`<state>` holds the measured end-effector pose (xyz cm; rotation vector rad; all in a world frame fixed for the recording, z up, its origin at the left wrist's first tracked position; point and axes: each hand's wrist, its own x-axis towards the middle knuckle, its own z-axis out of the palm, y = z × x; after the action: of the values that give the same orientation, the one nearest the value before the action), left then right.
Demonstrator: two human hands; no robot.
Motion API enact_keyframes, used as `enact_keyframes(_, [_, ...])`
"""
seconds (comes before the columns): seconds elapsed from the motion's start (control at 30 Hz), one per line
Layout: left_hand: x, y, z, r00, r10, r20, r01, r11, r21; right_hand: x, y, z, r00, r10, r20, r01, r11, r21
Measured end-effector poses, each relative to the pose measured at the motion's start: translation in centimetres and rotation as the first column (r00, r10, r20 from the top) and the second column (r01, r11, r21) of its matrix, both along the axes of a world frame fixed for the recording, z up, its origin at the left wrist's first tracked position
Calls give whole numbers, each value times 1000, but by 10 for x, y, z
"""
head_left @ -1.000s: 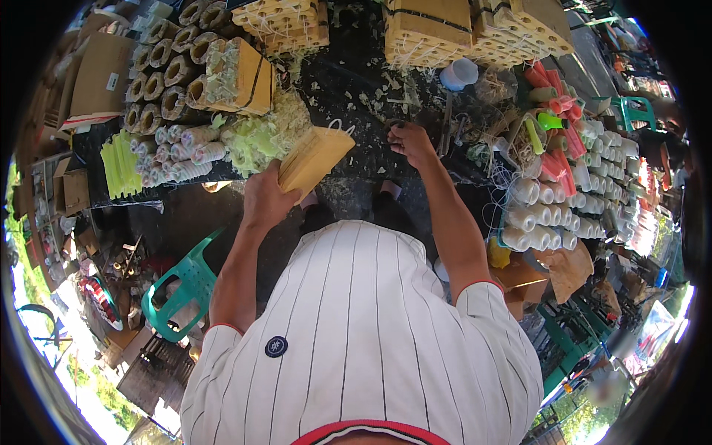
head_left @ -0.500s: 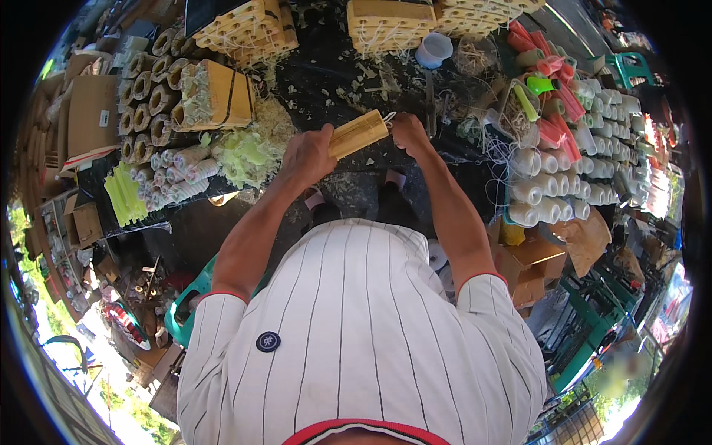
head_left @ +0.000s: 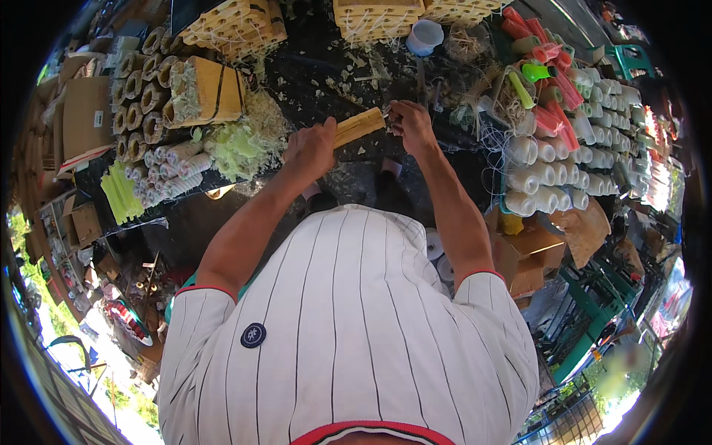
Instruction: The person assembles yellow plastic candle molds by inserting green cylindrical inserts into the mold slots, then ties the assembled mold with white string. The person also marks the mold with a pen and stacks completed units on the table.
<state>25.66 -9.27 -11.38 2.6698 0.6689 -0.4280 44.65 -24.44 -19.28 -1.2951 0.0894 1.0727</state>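
My left hand (head_left: 310, 150) is wrapped round one end of a long yellow piece (head_left: 359, 127), which has lengthwise ridges like a faceted tube. The piece is held above the black table, its far end tilted up to the right. Beside that end my right hand (head_left: 414, 127) has its fingers bent together in a pinch. Whether a string lies between those fingers is too small to tell. Left of my left hand lies a heap of pale green shreds (head_left: 241, 152), next to a strapped yellow block of tubes (head_left: 211, 90).
Yellow blocks with holes (head_left: 378, 21) stand along the back. A white plastic cup (head_left: 425, 37) is near them. Brown hollow tubes (head_left: 152, 100) are stacked at left; white rolls (head_left: 545, 174) and red tubes (head_left: 565, 122) at right. Scraps litter the black table cover (head_left: 311, 78).
My right hand has turned and its fingers have come up to the yellow piece's end. A white string loop seen there before no longer shows clearly. The left hand keeps its grip.
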Motion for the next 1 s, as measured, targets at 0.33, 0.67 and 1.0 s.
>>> enact_keyframes(0.33, [4,6,13,999,-32,38,35,996,-78,-29,20,89,751,355,557,-76,884,-461])
enact_keyframes(0.67, [3,9,-4,997,-29,65,33,998,-48,-83,28,83,475,496,727,-160,861,-483])
enact_keyframes(1.0, [0,1,-6,1000,-3,13,3,1000,-6,-45,-20,165,348,352,869,154,893,-424])
